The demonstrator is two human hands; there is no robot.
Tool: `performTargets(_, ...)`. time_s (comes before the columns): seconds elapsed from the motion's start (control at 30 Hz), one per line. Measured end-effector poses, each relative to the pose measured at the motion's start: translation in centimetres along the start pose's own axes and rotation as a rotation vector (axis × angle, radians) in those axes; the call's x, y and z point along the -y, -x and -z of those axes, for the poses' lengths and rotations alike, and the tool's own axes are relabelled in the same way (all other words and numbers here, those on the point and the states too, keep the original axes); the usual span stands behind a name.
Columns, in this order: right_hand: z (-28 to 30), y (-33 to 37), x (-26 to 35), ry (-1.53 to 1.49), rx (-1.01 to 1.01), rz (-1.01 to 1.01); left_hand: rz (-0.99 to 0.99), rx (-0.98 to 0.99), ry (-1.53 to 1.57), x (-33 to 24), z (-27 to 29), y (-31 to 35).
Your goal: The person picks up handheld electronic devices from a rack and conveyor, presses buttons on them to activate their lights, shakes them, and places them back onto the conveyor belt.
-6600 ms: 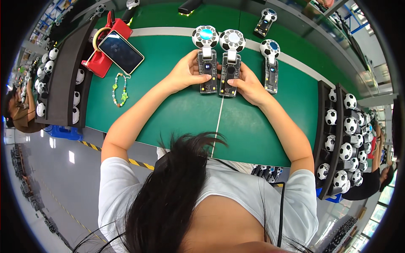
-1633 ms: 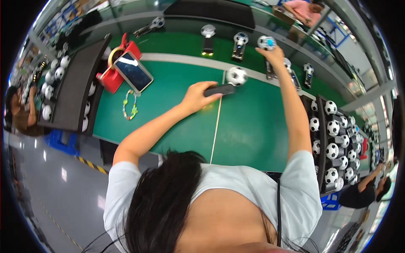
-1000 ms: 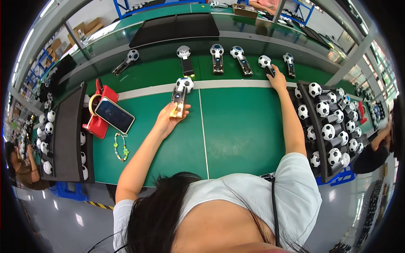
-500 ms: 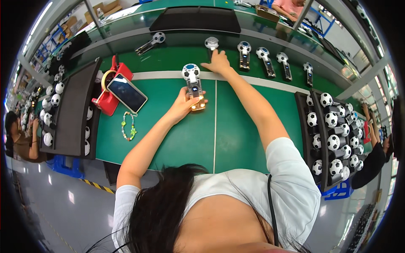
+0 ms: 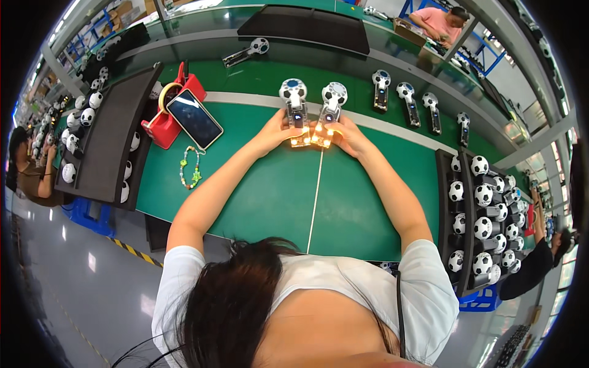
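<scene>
no lettering or numerals readable, small lit display (image 5: 297, 116) on the left football-topped device (image 5: 294, 105), similar lit display (image 5: 330, 117) on the right football-topped device (image 5: 333, 105), both too small to read

Now the far fingers of the left hand (image 5: 270, 134) are hiding behind one football-topped device (image 5: 296, 113), and the right hand's (image 5: 351, 138) are sitting unseen behind its twin (image 5: 331, 110)! Glowing lights (image 5: 318, 137) are washing out both lower ends, while the little screens (image 5: 297, 117) are showing marks too small to tell. Over left, the phone (image 5: 195, 119) is covering part of the red tape dispenser (image 5: 161, 131); dark hair (image 5: 236, 300) is blocking some near edge of the table (image 5: 368, 202), and the white shirt (image 5: 423, 306) is running off the bottom.
</scene>
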State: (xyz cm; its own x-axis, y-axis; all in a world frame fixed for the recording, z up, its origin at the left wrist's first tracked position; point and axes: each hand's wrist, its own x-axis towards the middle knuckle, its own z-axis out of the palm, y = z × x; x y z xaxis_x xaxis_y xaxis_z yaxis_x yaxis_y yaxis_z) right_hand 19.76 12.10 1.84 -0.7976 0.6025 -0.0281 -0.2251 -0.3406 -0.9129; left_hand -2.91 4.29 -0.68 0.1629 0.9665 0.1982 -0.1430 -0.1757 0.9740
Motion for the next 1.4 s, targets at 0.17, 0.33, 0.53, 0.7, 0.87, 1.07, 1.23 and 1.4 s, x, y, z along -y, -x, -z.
performTargets(0.17,0.8,0.3,-0.7,0.223,0.036,0.068,-0.011,0.083,-0.068,0.1,-0.2,-0.2)
performTargets(0.33,0.8,0.4,-1.1,0.327,0.07,0.104,-0.018,0.07,-0.088,0.1,-0.4,0.0)
performTargets(0.53,0.5,0.5,-0.9,0.383,0.029,0.121,0.012,0.074,-0.121,-0.2,-0.5,0.2)
performTargets(0.7,0.5,0.3,-1.1,0.351,0.037,0.138,0.0,0.048,-0.078,-0.2,-0.6,0.1)
performTargets(0.87,0.3,0.4,-1.3,0.329,0.037,0.147,0.013,0.031,-0.094,-0.4,-0.8,0.2)
performTargets(1.07,0.4,0.5,-1.4,0.284,0.038,0.133,0.007,0.0,-0.103,-0.2,-0.9,0.3)
performTargets(1.23,0.5,0.2,-1.5,0.284,0.057,0.148,0.028,-0.007,-0.139,-0.3,-0.8,0.3)
performTargets(1.4,0.7,0.1,-1.6,0.305,0.04,0.181,0.004,0.003,-0.153,-0.5,-1.0,0.2)
